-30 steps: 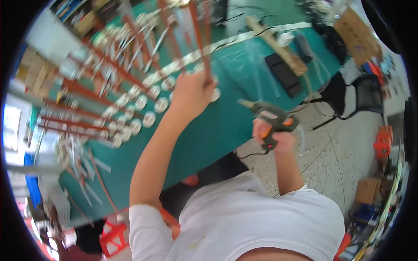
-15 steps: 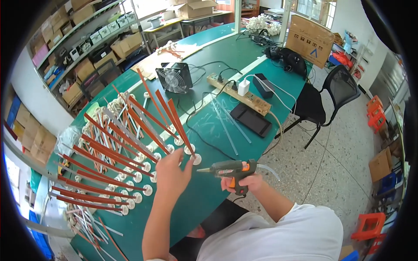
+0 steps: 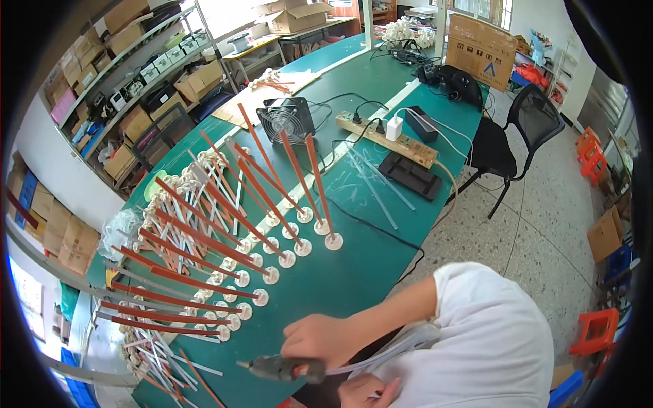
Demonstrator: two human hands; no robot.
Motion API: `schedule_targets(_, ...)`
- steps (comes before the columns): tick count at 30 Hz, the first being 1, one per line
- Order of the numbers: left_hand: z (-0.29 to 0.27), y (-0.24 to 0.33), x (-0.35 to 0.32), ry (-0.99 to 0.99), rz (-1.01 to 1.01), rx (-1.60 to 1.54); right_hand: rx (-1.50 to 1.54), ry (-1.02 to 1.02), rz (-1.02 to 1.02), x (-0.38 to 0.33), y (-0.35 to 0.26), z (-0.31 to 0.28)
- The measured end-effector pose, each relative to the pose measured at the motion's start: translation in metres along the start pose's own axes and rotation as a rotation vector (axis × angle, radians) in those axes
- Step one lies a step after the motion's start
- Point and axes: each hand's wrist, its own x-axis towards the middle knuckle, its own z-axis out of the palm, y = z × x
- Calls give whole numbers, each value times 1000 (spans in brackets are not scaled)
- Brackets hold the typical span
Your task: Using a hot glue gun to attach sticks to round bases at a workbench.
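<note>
My right hand [image 3: 316,338] is closed on a dark glue gun [image 3: 282,368] low over the table's near edge, its nozzle aimed left. A clear glue stick [image 3: 347,369] trails from the gun's back end toward my shirt. My left hand [image 3: 367,392] is close by at the lower edge, in front of my shirt, its fingers curled; what they hold, if anything, is hidden. Beyond the gun, several reddish-brown strips [image 3: 204,289] stand tilted on round white bases [image 3: 270,275] in slanting rows. The strip nearest the right end rises from its own base [image 3: 333,241].
Loose glue sticks [image 3: 381,187] lie near a power strip [image 3: 388,139] and a black phone-like device [image 3: 409,175]. A fan [image 3: 286,121] stands behind. Bundled strips [image 3: 183,204] fill the table's left side. A black chair [image 3: 507,139] stands at right.
The glue gun has moved down and left in my right hand, away from the bases. My left hand has left the right-end bases and come back beside my shirt. The view has shifted slightly.
</note>
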Motion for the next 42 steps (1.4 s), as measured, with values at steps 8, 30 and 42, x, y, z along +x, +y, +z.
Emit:
schedule_targets(8, -1, 55, 14, 329, 73, -52, -483, -688, 26, 53, 32, 68)
schedule_targets(30, -81, 2, -40, -70, -144, 349, 796, -111, 20, -29, -76, 41)
schedule_targets(42, -75, -33, -28, -85, 98, -29, 609, 46, -196, -16, -75, 40)
